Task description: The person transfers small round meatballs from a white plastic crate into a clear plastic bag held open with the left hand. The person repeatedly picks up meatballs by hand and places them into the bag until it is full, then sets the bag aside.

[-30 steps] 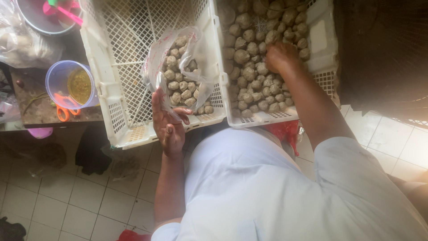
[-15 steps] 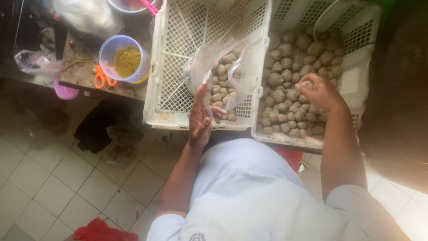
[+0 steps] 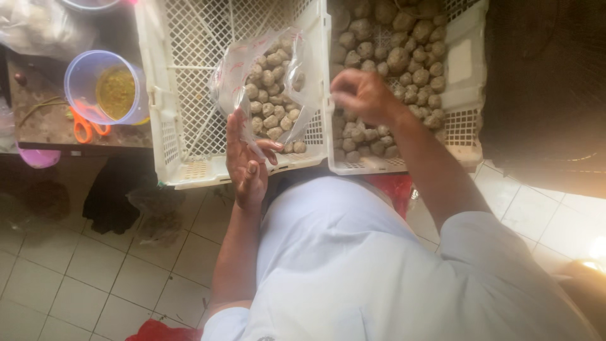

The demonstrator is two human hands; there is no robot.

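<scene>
Clear plastic, that's what the left hand (image 3: 247, 165) has: fingers spread wide, thumb pinching the lower edge of a bag (image 3: 268, 82) half full of brown balls, held over the left crate (image 3: 183, 95). The right hand (image 3: 361, 96) hovers at the bag's mouth, fingers curled together; whether a ball sits in them can't be told. Under it, the right crate (image 3: 464, 69) is heaped with loose balls (image 3: 398, 57). The crates stand side by side, touching. Off to the left on the table (image 3: 44, 120), a clear tub (image 3: 104, 85) of yellowish stuff, orange scissors (image 3: 85, 126) just beside it.
</scene>
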